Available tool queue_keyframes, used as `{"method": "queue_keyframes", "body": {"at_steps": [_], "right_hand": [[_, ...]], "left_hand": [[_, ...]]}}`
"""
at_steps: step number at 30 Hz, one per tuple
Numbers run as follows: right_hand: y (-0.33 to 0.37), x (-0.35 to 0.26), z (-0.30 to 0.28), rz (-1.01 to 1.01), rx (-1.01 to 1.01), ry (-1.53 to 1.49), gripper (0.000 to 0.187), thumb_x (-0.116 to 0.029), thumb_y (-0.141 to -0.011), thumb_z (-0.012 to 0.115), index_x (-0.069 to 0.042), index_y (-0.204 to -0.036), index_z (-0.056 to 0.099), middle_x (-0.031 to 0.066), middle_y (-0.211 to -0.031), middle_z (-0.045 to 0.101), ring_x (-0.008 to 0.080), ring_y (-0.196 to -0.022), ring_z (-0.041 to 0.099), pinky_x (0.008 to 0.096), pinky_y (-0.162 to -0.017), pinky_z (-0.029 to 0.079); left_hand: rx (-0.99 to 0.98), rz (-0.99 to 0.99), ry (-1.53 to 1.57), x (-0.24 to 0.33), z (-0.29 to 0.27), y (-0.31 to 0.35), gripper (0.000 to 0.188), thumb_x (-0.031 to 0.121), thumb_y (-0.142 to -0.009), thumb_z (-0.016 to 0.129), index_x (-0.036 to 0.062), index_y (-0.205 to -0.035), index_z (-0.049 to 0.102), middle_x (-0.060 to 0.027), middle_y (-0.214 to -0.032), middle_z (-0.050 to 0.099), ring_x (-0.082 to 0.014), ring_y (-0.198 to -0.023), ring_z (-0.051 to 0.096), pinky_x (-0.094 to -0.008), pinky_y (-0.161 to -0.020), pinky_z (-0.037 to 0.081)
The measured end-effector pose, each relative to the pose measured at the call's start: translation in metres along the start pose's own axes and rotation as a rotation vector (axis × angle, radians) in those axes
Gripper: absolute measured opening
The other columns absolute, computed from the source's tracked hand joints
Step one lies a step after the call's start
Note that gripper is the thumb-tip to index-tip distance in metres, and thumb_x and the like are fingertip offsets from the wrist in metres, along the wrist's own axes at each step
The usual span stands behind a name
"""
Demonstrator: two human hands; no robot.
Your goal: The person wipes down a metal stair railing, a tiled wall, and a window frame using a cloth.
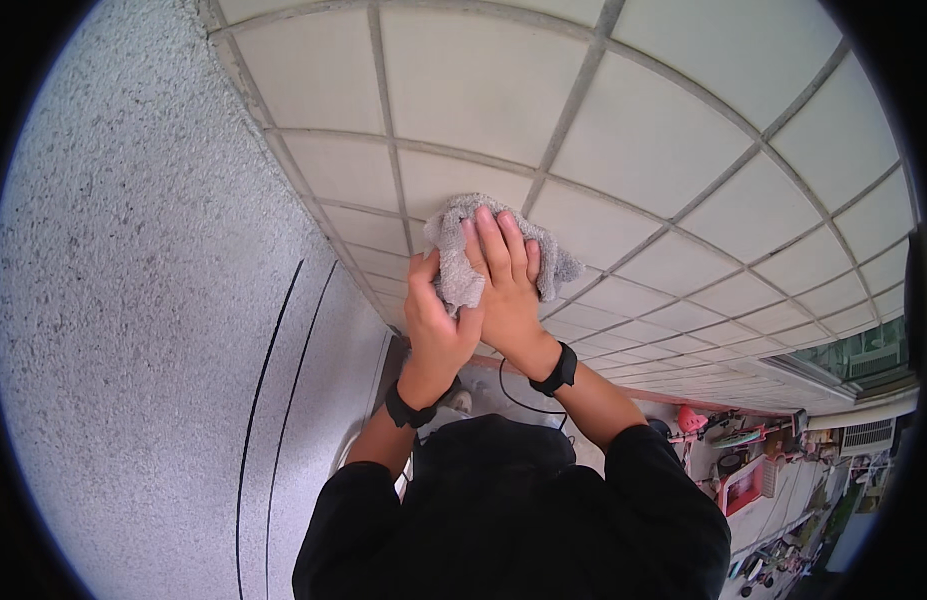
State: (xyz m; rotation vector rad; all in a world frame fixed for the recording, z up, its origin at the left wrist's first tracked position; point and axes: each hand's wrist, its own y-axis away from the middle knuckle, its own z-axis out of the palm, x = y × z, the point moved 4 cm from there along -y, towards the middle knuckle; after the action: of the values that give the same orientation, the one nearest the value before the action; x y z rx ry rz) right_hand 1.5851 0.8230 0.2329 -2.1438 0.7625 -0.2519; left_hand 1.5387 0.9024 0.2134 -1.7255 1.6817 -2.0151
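Note:
A grey cloth [453, 240] lies bunched against the beige tiled wall [473, 85]. My right hand [510, 300] rests flat on it, fingers stretched upward, pressing it to the tiles. One corner of the cloth hangs down between my two hands. My left hand [436, 325] is beside it at the cloth's lower left edge, fingers bent and thumb toward the loose corner, gripping it. Each wrist wears a black band, the left band [408, 408] and the right band [553, 370].
A rough, speckled grey wall [153, 250] with two dark lines meets the tiles at a corner on the left. A thin black cable [518, 400] hangs near my right wrist. At the lower right are a window [848, 355], a red crate [748, 485] and assorted clutter.

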Motion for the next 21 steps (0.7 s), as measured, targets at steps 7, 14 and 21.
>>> {"method": "queue_keyframes", "body": {"at_steps": [7, 14, 21], "right_hand": [[0.054, 0.014, 0.013, 0.020, -0.405, -0.281, 0.057, -0.018, -0.080, 0.047, -0.003, -0.134, 0.037, 0.0068, -0.143, 0.030, 0.0253, -0.132, 0.027, 0.0419, -0.104, 0.023], [0.090, 0.075, -0.024, -0.070, -0.463, -0.278, 0.052, -0.014, -0.081, 0.045, -0.001, -0.131, 0.042, 0.0055, -0.140, 0.034, 0.0234, -0.131, 0.030, 0.0422, -0.105, 0.024], [0.150, 0.153, -0.062, -0.119, -0.471, -0.245, 0.050, -0.017, -0.085, 0.046, -0.001, -0.131, 0.040, 0.0059, -0.141, 0.034, 0.0269, -0.132, 0.028, 0.0465, -0.104, 0.022]], "left_hand": [[-0.088, -0.404, -0.011, -0.018, 0.023, 0.057, 0.042, 0.018, -0.081, 0.055, -0.0080, -0.109, 0.038, -0.0276, -0.086, 0.057, -0.0441, -0.077, 0.057, -0.0458, -0.065, 0.045], [-0.165, -0.477, 0.008, 0.005, 0.094, 0.096, 0.047, 0.023, -0.083, 0.051, -0.0124, -0.110, 0.038, -0.0297, -0.079, 0.057, -0.0442, -0.071, 0.057, -0.0461, -0.063, 0.047], [-0.201, -0.691, -0.044, 0.055, 0.174, 0.139, 0.049, 0.025, -0.084, 0.048, -0.0145, -0.113, 0.041, -0.0336, -0.089, 0.055, -0.0445, -0.080, 0.056, -0.0438, -0.072, 0.046]]}}
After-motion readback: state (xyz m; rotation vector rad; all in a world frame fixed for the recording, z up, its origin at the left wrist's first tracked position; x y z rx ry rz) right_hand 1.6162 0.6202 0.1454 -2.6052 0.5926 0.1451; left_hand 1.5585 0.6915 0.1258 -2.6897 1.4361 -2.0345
